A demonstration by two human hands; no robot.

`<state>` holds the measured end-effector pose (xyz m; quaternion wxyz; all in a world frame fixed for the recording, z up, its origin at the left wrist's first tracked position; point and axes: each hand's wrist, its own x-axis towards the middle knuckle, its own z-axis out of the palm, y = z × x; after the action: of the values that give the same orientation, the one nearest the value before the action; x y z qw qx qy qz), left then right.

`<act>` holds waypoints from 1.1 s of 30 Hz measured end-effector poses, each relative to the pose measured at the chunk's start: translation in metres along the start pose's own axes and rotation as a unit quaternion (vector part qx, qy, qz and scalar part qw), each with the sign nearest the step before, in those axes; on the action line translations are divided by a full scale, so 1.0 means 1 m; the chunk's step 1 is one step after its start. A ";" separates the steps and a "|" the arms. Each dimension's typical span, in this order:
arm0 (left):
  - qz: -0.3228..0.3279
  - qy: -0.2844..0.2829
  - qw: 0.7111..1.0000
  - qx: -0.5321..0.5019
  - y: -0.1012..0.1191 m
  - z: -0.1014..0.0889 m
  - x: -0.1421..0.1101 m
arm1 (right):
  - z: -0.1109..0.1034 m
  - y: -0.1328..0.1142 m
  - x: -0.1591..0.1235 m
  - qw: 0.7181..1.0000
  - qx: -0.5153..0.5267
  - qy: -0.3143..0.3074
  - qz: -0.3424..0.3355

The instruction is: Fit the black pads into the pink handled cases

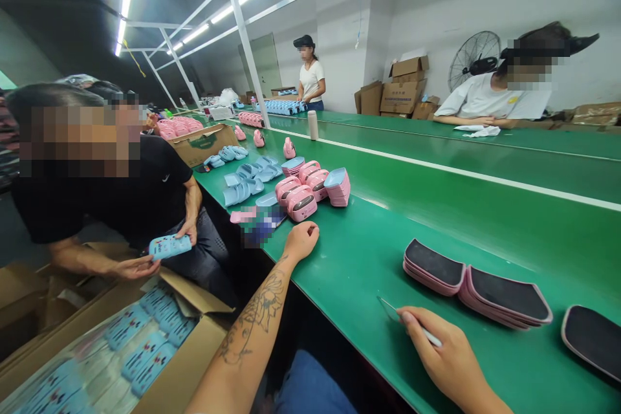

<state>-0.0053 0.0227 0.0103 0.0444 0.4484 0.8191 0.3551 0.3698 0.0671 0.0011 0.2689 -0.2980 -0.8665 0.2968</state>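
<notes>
My left hand [301, 239] rests in a loose fist on the near edge of the green conveyor table [369, 252], just in front of a cluster of pink cases [303, 191]. Nothing shows inside it. My right hand [444, 356] lies on the table at the lower right, fingers pinched on a thin white blade-like tool [392, 310] whose tip points left. Just beyond it lie stacks of pink-rimmed pieces with black faces [478, 281], fanned flat on the belt.
A seated person in black at the left holds a blue case [169, 246] over an open carton of blue cases [140, 343]. Blue shells [245, 181] lie further up the belt. Two more people, boxes [400, 87] and a fan [473, 58] stand behind.
</notes>
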 end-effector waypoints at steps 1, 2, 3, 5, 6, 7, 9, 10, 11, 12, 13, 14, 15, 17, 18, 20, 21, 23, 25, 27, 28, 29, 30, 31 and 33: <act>-0.001 -0.001 1.000 0.000 0.000 0.000 0.000 | 0.000 0.000 0.000 1.000 -0.002 -0.001 -0.002; -0.001 -0.001 1.000 -0.001 0.000 0.000 0.000 | 0.000 0.000 0.000 1.000 -0.004 -0.002 -0.004; -0.002 -0.001 1.000 -0.001 0.000 -0.001 0.000 | 0.000 0.000 0.000 1.000 -0.005 -0.005 -0.005; -0.002 0.000 1.000 -0.001 0.000 0.000 0.000 | 0.000 0.001 0.000 1.000 -0.007 -0.009 -0.008; -0.001 0.001 1.000 -0.001 0.000 0.000 0.000 | 0.000 0.001 0.000 1.000 -0.007 -0.009 -0.009; -0.001 0.001 1.000 -0.001 0.000 0.000 0.000 | 0.000 0.001 0.000 1.000 -0.007 -0.008 -0.010; -0.001 0.003 1.000 -0.002 0.000 0.001 0.000 | 0.000 0.002 0.000 1.000 -0.008 -0.006 -0.012; -0.002 0.004 1.000 -0.002 0.000 0.001 0.001 | -0.001 0.002 0.000 1.000 -0.008 -0.004 -0.013; -0.002 0.004 1.000 -0.002 0.000 0.002 0.001 | -0.001 0.002 0.000 1.000 -0.008 -0.004 -0.014; -0.003 0.005 1.000 -0.002 0.000 0.002 0.001 | -0.001 0.002 0.000 1.000 -0.009 -0.003 -0.014; -0.003 0.005 1.000 -0.003 0.000 0.002 0.001 | -0.001 0.002 0.000 1.000 -0.009 -0.004 -0.015; -0.002 0.005 1.000 -0.003 0.000 0.003 0.002 | -0.001 0.003 0.000 1.000 -0.009 -0.004 -0.015; -0.002 0.005 1.000 -0.003 0.000 0.003 0.002 | -0.001 0.003 0.000 1.000 -0.009 -0.003 -0.015; -0.001 0.004 1.000 -0.004 -0.001 0.003 0.002 | -0.001 0.003 0.000 1.000 -0.008 -0.005 -0.017; 0.000 0.004 1.000 -0.004 -0.001 0.003 0.002 | -0.001 0.003 0.000 1.000 -0.008 -0.005 -0.018; 0.001 0.005 1.000 -0.004 -0.001 0.003 0.002 | 0.000 0.003 0.000 1.000 -0.008 -0.005 -0.019; 0.001 0.005 1.000 -0.004 -0.001 0.003 0.002 | 0.000 0.003 0.000 1.000 -0.007 -0.005 -0.018; 0.000 0.004 1.000 -0.004 -0.001 0.002 0.002 | 0.000 0.003 0.000 1.000 -0.006 -0.005 -0.016; -0.001 0.004 1.000 -0.003 -0.001 0.003 0.002 | 0.000 0.003 -0.001 1.000 -0.005 -0.004 -0.015; -0.001 0.004 1.000 -0.003 -0.001 0.003 0.002 | 0.000 0.003 -0.001 1.000 -0.006 -0.004 -0.015; 0.000 0.005 1.000 -0.003 -0.001 0.003 0.002 | 0.000 0.003 -0.001 1.000 -0.007 -0.004 -0.015; 0.000 0.005 1.000 -0.003 -0.001 0.003 0.002 | 0.000 0.003 -0.001 1.000 -0.007 -0.004 -0.014; 0.001 0.006 1.000 -0.003 -0.001 0.003 0.002 | 0.000 0.003 -0.001 1.000 -0.007 -0.005 -0.013; 0.001 0.006 1.000 -0.003 -0.001 0.003 0.002 | 0.000 0.003 0.000 1.000 -0.007 -0.007 -0.012; 0.001 0.006 1.000 -0.004 -0.001 0.003 0.002 | 0.000 0.003 0.000 1.000 -0.007 -0.009 -0.011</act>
<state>-0.0058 0.0253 0.0077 0.0406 0.4470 0.8172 0.3616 0.3709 0.0695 -0.0007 0.2620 -0.2876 -0.8742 0.2907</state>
